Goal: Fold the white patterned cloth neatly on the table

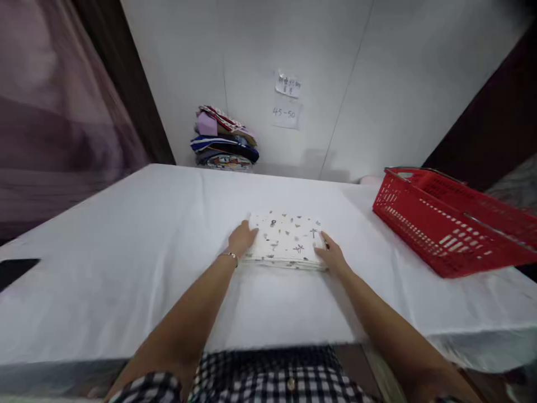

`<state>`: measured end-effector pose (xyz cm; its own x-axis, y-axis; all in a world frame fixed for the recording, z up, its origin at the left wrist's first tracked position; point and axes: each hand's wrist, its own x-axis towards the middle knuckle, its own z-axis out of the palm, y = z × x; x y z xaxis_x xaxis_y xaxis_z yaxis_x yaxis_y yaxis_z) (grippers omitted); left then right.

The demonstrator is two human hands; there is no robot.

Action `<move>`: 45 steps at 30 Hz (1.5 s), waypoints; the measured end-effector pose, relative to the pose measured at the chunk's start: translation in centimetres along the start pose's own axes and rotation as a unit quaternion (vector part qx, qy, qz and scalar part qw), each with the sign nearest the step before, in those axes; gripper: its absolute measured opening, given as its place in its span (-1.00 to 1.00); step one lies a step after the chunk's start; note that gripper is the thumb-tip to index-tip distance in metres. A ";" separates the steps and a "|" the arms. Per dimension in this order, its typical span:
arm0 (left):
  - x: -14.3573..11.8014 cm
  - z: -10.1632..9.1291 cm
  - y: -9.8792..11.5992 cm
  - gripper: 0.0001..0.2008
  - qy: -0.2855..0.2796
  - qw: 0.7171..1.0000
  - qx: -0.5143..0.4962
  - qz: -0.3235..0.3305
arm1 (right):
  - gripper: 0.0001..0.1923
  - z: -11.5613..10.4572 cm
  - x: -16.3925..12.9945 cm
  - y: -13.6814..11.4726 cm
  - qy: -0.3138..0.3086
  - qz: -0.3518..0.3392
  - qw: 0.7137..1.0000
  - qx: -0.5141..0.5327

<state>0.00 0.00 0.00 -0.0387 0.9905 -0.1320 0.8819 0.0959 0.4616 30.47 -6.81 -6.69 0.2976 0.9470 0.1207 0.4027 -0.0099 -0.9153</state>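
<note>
A white table (126,268) fills most of the view, backed by a pale wall (377,84) with two paper notes (287,101). A red basket (453,224) sits tilted on the table's right edge, well apart from the hands. A stack of folded clothes (224,139) stands at the far left corner against the wall. Mid-table lies a folded white patterned cloth (287,240), flat, its long axis running left to right. The left hand (242,238) rests open-fingered against its left edge; the right hand (331,254) presses its right edge, fingers loose, not clenched.
</note>
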 end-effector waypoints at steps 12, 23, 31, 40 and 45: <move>-2.9 0.7 -3.0 -0.42 0.150 0.989 0.004 0.005 | -0.55 1.3 0.6 -0.6 -0.039 -0.146 0.980 -0.126; -6.6 3.1 -4.5 -0.69 0.203 0.946 0.034 0.251 | -0.66 -0.7 -3.7 -0.7 -0.051 -0.324 0.923 -0.202; -8.5 3.7 -3.6 -0.73 0.188 0.902 0.038 0.386 | -0.75 -1.6 -4.5 0.2 0.024 -0.268 0.956 -0.118; -8.0 4.0 -3.7 -0.69 0.178 0.911 0.025 0.370 | -0.75 -1.6 -4.3 -0.1 0.011 -0.248 0.958 -0.144; -7.9 3.9 -3.6 -0.67 0.169 0.919 0.014 0.356 | -0.73 -1.5 -4.3 -0.6 0.023 -0.239 0.963 -0.124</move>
<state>-1.03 -8.54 -4.02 0.4131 0.7762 0.4763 0.7518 -0.5858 0.3027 30.26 -11.38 -6.09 0.0625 0.8476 0.5270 0.6964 0.3412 -0.6314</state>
